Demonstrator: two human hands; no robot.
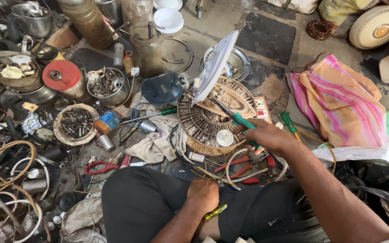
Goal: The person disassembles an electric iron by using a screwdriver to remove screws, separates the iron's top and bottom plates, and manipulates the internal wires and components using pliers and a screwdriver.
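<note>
The right hand (266, 135) was closed around the teal handles of a pair of pliers (235, 118), whose dark tips reached up and left into the open body of a clothes iron (230, 101). The iron lay on a round, ribbed fan grille (199, 123) on the floor, its beige base facing up and its white cover (214, 65) tilted upright above it. A small white disc (224, 137) sat on the grille just left of the hand.

The left hand (202, 194) rested near the body on the dark trouser leg (145, 202), curled shut over a yellow-handled screwdriver (215, 212) – only the end of the handle showed past the knuckles.

Just near of the right hand lay red-handled pliers (244, 168) among loose wires. A green-handled screwdriver (151, 115) lay on a grey rag (158, 144) to the left of the grille, and another green one (289, 121) lay to the right, beside a white socket plate (262, 109). Further right was a pink and orange striped cloth (338, 101).

Far left, the floor held clutter – a bowl of bolts (75, 123), a metal tin of scrap parts (108, 85), a red-lidded can (62, 75), red scissors (101, 167) and coils of wire (10, 166). A dark blue cap-like part (162, 88) lay just beyond the rag.
</note>
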